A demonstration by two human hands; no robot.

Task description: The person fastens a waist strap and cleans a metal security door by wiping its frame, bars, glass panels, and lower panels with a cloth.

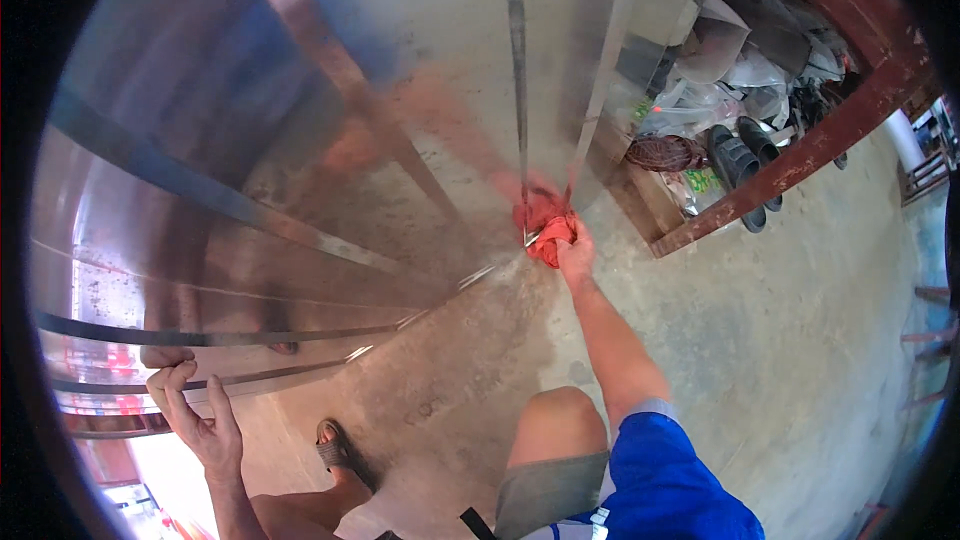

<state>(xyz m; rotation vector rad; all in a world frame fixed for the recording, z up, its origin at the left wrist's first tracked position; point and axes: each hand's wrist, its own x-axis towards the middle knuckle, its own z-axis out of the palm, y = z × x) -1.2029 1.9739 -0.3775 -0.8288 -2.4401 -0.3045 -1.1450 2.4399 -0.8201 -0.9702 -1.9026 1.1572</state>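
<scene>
Red crumpled rag (548, 230) clenched in right hand (575, 258) against steel panel (300, 140); left hand (200, 420) fingers curled over panel edge.

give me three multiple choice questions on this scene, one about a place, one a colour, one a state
1. Where is the right hand?
A. low down at the foot of the shiny metal sheet
B. on the shoes
C. on the knee

2. What colour is the cloth in that hand?
A. white
B. red
C. green

3. What is the left hand doing?
A. hanging free
B. holding a hammer
C. fingers curled on the edge of the metal sheet

Answers: 1 A, the arm stretches down to the sheet's lower end by the floor. 2 B, the bunched cloth shows red. 3 C, its fingers rest on the sheet's near edge.
</scene>
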